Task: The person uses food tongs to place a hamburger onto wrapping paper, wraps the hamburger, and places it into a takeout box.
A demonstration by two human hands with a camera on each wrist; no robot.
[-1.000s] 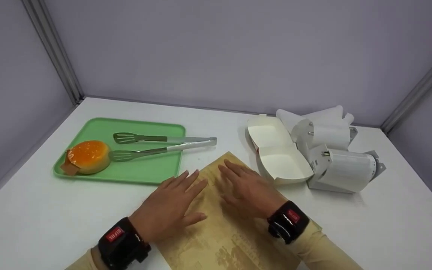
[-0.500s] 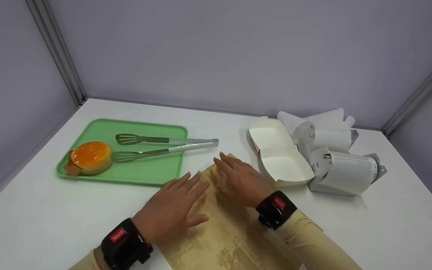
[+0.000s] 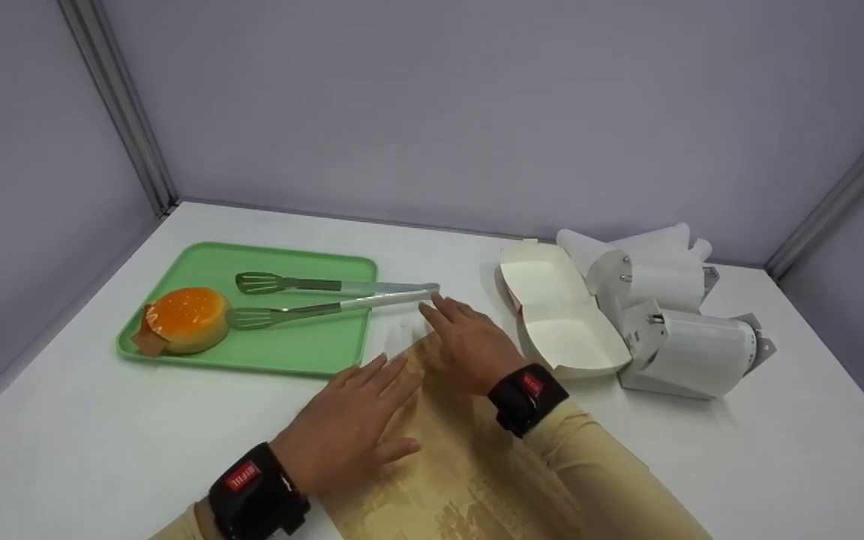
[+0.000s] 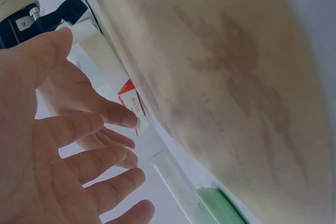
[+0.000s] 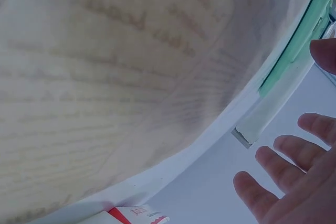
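Two hands [image 3: 349, 427] [image 3: 475, 341] palm-down over paper [image 3: 439, 480]

Probably a lab booth: plain greyish panels [image 3: 432, 112] and metal corner posts [image 3: 115, 105] border a white worktop [image 3: 102, 435]. A green tray [image 3: 312, 351] with a bun [image 3: 188, 316] and tongs [image 3: 383, 301], an open carton [image 3: 578, 339] and brown paper [image 3: 447, 457] lend it a bakery-counter look.

Sheet [image 3: 451, 450]: what you see is matt paper with print on it.
Tray [image 3: 312, 352]: smooth plastic by its look, low sheen.
Tongs [image 3: 391, 300]: shiny, metal-looking.
Bun [image 3: 188, 319]: glossy on top, catching light before you.
Box [image 3: 567, 334]: matt card.
Sleeves [image 3: 597, 465]: your matt cloth.
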